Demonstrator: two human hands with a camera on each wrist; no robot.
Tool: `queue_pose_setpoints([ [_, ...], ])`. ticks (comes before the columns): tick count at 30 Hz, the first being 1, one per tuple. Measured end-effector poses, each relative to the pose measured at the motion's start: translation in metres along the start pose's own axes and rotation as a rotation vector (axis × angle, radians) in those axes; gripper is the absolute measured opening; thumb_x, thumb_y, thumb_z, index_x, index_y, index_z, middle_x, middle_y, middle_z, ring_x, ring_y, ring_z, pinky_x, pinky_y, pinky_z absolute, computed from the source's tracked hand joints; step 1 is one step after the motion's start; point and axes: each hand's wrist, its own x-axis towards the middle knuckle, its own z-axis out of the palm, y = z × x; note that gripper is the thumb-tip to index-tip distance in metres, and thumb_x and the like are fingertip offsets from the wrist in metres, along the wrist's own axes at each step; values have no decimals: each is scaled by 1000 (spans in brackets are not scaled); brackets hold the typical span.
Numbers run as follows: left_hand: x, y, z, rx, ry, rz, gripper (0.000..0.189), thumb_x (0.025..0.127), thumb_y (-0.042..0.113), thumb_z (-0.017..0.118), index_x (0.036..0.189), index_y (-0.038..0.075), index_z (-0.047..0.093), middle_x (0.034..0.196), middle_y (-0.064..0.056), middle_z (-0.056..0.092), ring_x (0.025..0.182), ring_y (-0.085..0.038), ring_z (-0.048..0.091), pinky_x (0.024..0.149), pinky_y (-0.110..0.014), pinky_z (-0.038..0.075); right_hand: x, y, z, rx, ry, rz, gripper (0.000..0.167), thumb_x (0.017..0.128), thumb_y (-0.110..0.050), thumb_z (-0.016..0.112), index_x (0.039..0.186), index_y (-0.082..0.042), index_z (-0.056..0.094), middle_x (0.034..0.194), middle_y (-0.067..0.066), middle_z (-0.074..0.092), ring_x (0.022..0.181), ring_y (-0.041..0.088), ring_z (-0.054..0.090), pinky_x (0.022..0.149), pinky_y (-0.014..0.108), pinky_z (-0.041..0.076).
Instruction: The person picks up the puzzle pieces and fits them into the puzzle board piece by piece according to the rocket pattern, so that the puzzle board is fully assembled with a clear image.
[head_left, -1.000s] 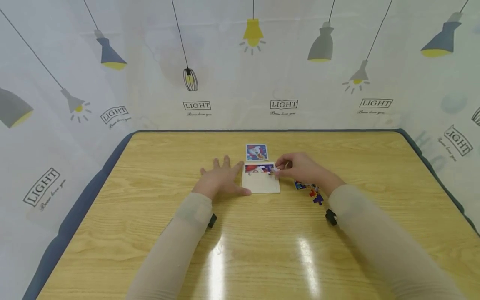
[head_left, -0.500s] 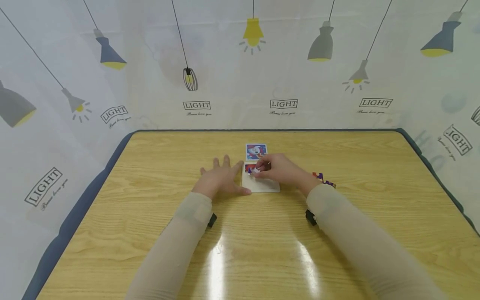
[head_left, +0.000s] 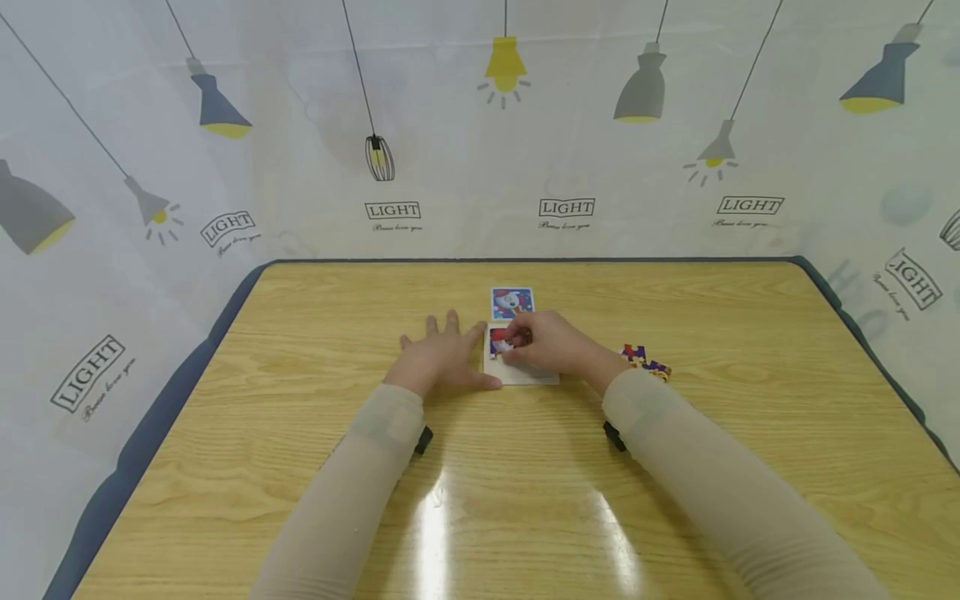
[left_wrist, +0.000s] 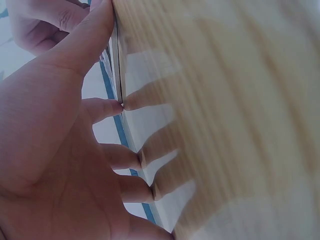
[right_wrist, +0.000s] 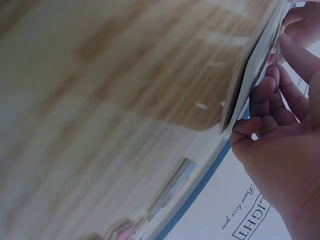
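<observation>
A small white puzzle board [head_left: 534,377] lies flat on the table, with red and purple pieces along its upper left. My left hand [head_left: 438,360] rests beside it with fingers spread, the thumb at the lower left corner and the index finger at the upper left. Over the board, my right hand [head_left: 555,343] pinches a puzzle piece [right_wrist: 276,56] between thumb and fingertips, down close to the left side. The fingers cover much of that piece and the board's upper right. In the left wrist view, the left fingertips touch the tabletop.
A square picture card [head_left: 512,301] lies just behind the board. Several loose puzzle pieces [head_left: 633,353] are on the wooden table [head_left: 300,467] to the right, near the right forearm. A curtain printed with lamps [head_left: 465,167] stands behind the table.
My right hand has moved left across the board with the puzzle piece and down to its left side. More loose pieces show beside the right sleeve. The left hand has stayed in place.
</observation>
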Motion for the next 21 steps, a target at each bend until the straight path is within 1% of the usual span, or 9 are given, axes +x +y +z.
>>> queue_pose_setpoints([
  [4,1,-1,1,2,0,-4,110,86,83,65,172,34,18,180,-23,0,164,-55,1,118,-90,12,0,0,0,-1,-2,-2,23,99,-27,78,118,-15,72,109,4,71,101,21,60,92,35,54],
  [10,0,0,0,-8,-9,-10,109,86,82,66,172,34,19,180,-22,-1,164,-55,-1,119,-89,12,1,0,1,3,-15,4,22,99,-27,78,116,-15,73,107,4,70,99,21,60,89,33,53],
  [21,1,0,-1,-16,-11,-10,109,87,81,67,172,34,18,180,-22,-2,164,-55,-1,119,-89,11,1,-1,0,-13,-23,9,24,98,-27,79,117,-14,73,109,4,71,101,21,61,93,34,54],
])
